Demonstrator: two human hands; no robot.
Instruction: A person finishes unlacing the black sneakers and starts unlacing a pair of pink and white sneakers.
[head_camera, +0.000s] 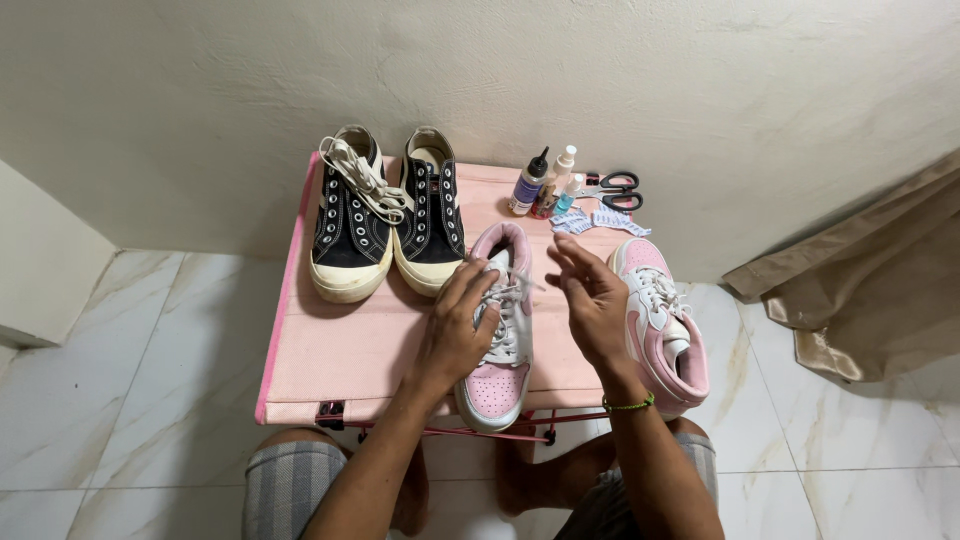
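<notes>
**Two hands at the laces of a pink-and-white sneaker**

The left hand lies palm down over a pink-and-white sneaker, its fingers curled around the shoe's side and into the white laces, so it is partly closed on the shoe. The right hand hovers just beside it, above the shoe's right edge, fingers loosely spread and slightly bent; a strand of lace runs toward its fingertips, but I cannot tell whether it actually pinches the lace. A green band circles the right wrist.

The sneaker stands upright on the pink tabletop, toe toward the person and heel away, directly beneath both hands. Just to the right of the right hand, the matching sneaker rests tipped on its side at the tabletop's edge, laces in place.

Beyond the left hand, well apart from it, two black high-top sneakers with cream soles stand side by side; a loose white lace is bundled on top of the left one. Beyond the right hand, near the wall, several small bottles stand in a cluster, black-handled scissors lie just beside them, and some pale blue lacy pieces lie in front of those.
</notes>
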